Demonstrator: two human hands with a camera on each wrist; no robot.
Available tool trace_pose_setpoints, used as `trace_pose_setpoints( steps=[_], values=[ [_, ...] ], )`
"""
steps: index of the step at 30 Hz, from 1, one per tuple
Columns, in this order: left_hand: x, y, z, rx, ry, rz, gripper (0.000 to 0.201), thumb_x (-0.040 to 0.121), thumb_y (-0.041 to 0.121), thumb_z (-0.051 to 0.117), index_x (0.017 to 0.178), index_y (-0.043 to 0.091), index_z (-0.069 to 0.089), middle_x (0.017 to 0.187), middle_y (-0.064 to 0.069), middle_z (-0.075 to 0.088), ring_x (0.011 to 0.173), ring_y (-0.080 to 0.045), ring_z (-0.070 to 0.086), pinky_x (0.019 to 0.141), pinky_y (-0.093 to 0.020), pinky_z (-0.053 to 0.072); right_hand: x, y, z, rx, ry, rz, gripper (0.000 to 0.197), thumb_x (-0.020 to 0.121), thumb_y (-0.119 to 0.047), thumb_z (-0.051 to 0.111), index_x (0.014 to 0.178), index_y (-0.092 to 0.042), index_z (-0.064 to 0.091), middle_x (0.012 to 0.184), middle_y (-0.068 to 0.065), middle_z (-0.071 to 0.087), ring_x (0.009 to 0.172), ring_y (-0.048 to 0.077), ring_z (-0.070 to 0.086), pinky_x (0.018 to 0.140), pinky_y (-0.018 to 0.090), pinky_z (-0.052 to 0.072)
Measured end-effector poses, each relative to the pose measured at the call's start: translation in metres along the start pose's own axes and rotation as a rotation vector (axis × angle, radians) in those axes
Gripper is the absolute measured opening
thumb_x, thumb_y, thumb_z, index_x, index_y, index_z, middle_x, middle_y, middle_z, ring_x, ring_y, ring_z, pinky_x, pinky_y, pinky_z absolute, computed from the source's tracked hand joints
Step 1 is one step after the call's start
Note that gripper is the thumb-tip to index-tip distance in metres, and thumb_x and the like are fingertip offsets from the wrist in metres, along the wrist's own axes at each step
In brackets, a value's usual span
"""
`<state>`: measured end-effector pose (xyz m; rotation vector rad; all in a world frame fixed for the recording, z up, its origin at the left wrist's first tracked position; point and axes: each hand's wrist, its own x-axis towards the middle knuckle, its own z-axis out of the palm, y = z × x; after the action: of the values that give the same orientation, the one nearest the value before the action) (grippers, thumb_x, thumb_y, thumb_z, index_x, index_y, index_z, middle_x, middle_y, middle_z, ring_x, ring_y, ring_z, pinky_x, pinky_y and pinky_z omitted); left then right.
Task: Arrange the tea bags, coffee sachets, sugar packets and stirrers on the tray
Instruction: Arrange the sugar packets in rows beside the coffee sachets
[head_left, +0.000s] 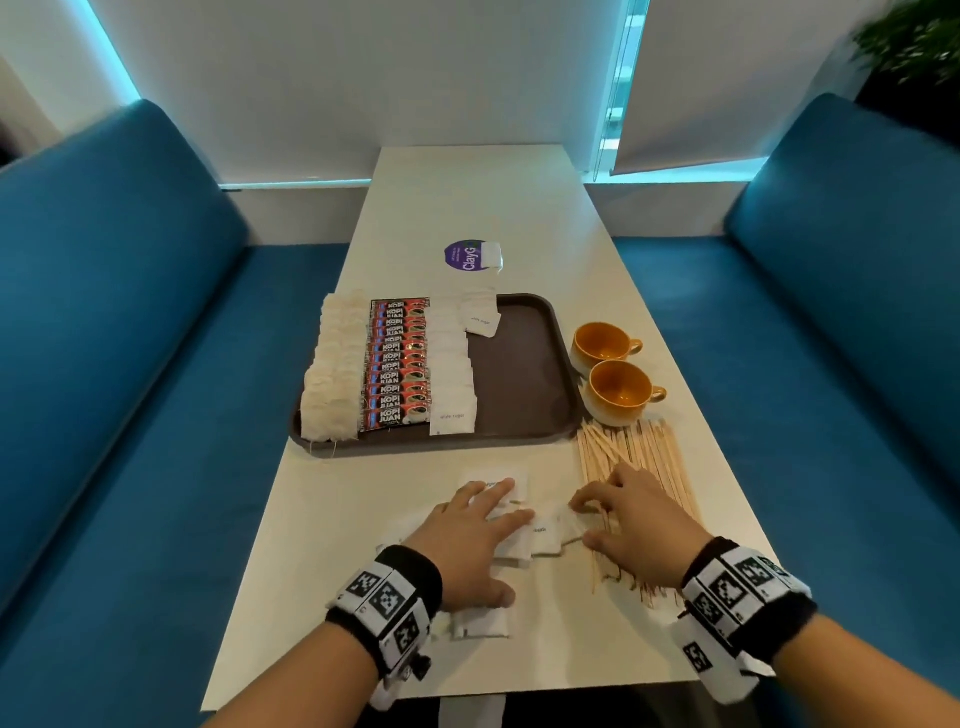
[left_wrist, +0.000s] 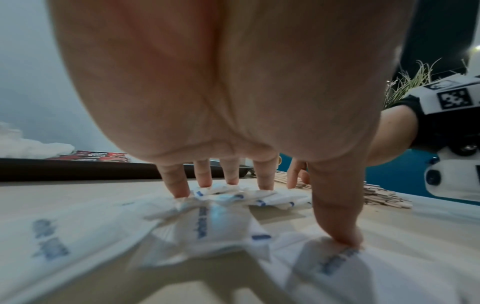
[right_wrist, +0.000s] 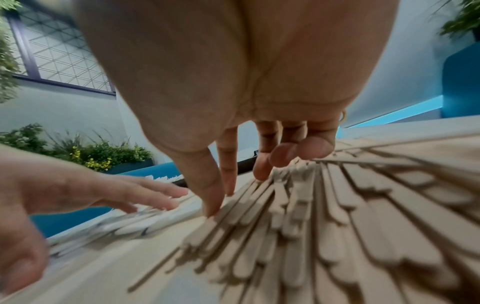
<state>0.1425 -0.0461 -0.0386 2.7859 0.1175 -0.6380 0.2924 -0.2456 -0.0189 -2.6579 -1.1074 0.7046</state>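
A brown tray (head_left: 519, 374) holds a column of tea bags (head_left: 332, 374), a column of red coffee sachets (head_left: 397, 364) and a column of white sugar packets (head_left: 452, 374); one more sugar packet (head_left: 480, 319) lies askew at its far end. Loose sugar packets (head_left: 545, 535) (left_wrist: 221, 226) lie on the table in front of the tray. My left hand (head_left: 493, 525) (left_wrist: 259, 218) presses on them with spread, straight fingers. Wooden stirrers (head_left: 644, 452) (right_wrist: 337, 205) lie fanned to the right. My right hand (head_left: 582, 522) (right_wrist: 221, 203) rests its fingertips at their left edge, beside the packets.
Two orange cups (head_left: 602, 343) (head_left: 621, 389) stand right of the tray, just beyond the stirrers. A purple round sticker (head_left: 460, 254) with a white packet (head_left: 491, 254) on it lies beyond the tray. Another sugar packet (head_left: 480, 623) lies by my left wrist. Blue benches flank the table.
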Motion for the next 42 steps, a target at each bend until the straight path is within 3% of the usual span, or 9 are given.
trace_pose_setpoints(
  steps=[4, 8, 11, 15, 21, 26, 28, 33, 42],
  values=[
    [-0.018, -0.008, 0.006, -0.037, 0.000, -0.010, 0.087, 0.086, 0.057, 0.066, 0.156, 0.047, 0.015, 0.168, 0.015, -0.012, 0.155, -0.021, -0.008, 0.122, -0.050, 0.016, -0.005, -0.002, -0.003, 0.044, 0.017, 0.015, 0.037, 0.090, -0.046, 0.071, 0.125, -0.043, 0.060, 0.113, -0.014, 0.043, 0.109, 0.008, 0.042, 0.102, 0.029, 0.045],
    [-0.029, -0.013, -0.002, -0.125, 0.092, 0.000, 0.070, 0.090, 0.057, 0.063, 0.152, 0.045, 0.033, 0.166, 0.015, 0.015, 0.152, -0.019, 0.006, 0.121, -0.048, 0.019, -0.004, -0.024, 0.005, 0.084, 0.054, -0.078, 0.036, 0.089, -0.047, 0.071, 0.124, -0.037, 0.064, 0.112, -0.017, 0.046, 0.109, 0.007, 0.041, 0.100, 0.029, 0.042],
    [-0.033, -0.015, -0.011, -0.185, 0.217, -0.045, 0.058, 0.090, 0.047, 0.067, 0.144, 0.039, 0.047, 0.146, 0.014, 0.044, 0.138, -0.016, 0.028, 0.115, -0.041, 0.030, -0.001, -0.044, 0.016, 0.071, 0.043, -0.140, 0.050, 0.087, -0.053, 0.072, 0.131, -0.034, 0.060, 0.119, -0.016, 0.050, 0.115, 0.008, 0.042, 0.101, 0.031, 0.043],
    [-0.029, -0.013, -0.010, -0.159, 0.182, -0.075, 0.065, 0.083, 0.041, 0.076, 0.142, 0.031, 0.050, 0.134, 0.009, 0.049, 0.126, -0.017, 0.035, 0.108, -0.035, 0.037, 0.005, -0.060, 0.031, -0.043, 0.041, -0.154, 0.067, 0.080, -0.062, 0.074, 0.136, -0.030, 0.056, 0.121, -0.010, 0.051, 0.113, 0.013, 0.043, 0.098, 0.034, 0.046],
    [-0.026, -0.012, -0.008, -0.227, 0.184, -0.109, 0.055, 0.084, 0.030, 0.081, 0.134, 0.024, 0.059, 0.129, 0.002, 0.052, 0.119, -0.017, 0.050, 0.101, -0.028, 0.043, 0.009, -0.066, 0.034, 0.004, 0.012, -0.075, 0.040, 0.076, -0.052, 0.082, 0.108, -0.034, 0.066, 0.104, -0.012, 0.048, 0.106, 0.011, 0.043, 0.091, 0.033, 0.048],
    [-0.032, -0.021, -0.017, -0.408, 0.277, -0.137, 0.027, 0.083, 0.029, 0.083, 0.108, 0.026, 0.073, 0.099, 0.012, 0.065, 0.088, -0.004, 0.061, 0.074, -0.013, 0.046, 0.006, -0.068, 0.032, 0.139, 0.017, -0.048, 0.027, 0.075, -0.034, 0.086, 0.090, -0.028, 0.063, 0.101, -0.010, 0.055, 0.098, 0.012, 0.051, 0.086, 0.032, 0.050],
    [-0.035, -0.023, -0.019, -0.532, 0.353, -0.161, 0.011, 0.087, 0.023, 0.078, 0.098, 0.026, 0.076, 0.091, 0.013, 0.069, 0.084, -0.002, 0.064, 0.076, -0.016, 0.051, 0.004, -0.068, 0.030, 0.234, 0.034, -0.032, 0.024, 0.078, -0.020, 0.084, 0.087, -0.026, 0.062, 0.097, -0.008, 0.062, 0.089, 0.013, 0.059, 0.079, 0.030, 0.055],
    [-0.047, -0.039, -0.024, -0.740, 0.541, -0.202, 0.011, 0.091, 0.022, 0.074, 0.091, 0.032, 0.073, 0.086, 0.013, 0.073, 0.082, -0.003, 0.066, 0.080, -0.025, 0.055, 0.001, -0.064, 0.014, 0.424, 0.048, -0.012, 0.032, 0.081, -0.007, 0.079, 0.102, -0.026, 0.066, 0.090, -0.003, 0.066, 0.078, 0.009, 0.061, 0.060, 0.015, 0.048],
    [-0.088, -0.085, -0.010, -0.679, 0.344, -0.352, 0.009, 0.095, 0.025, 0.068, 0.100, 0.032, 0.066, 0.095, 0.010, 0.068, 0.086, -0.005, 0.062, 0.070, -0.019, 0.045, 0.007, -0.052, -0.004, 0.098, -0.149, 0.001, 0.053, 0.086, -0.019, 0.071, 0.136, -0.030, 0.056, 0.121, -0.004, 0.061, 0.102, 0.012, 0.057, 0.086, 0.022, 0.048]
  ],
)
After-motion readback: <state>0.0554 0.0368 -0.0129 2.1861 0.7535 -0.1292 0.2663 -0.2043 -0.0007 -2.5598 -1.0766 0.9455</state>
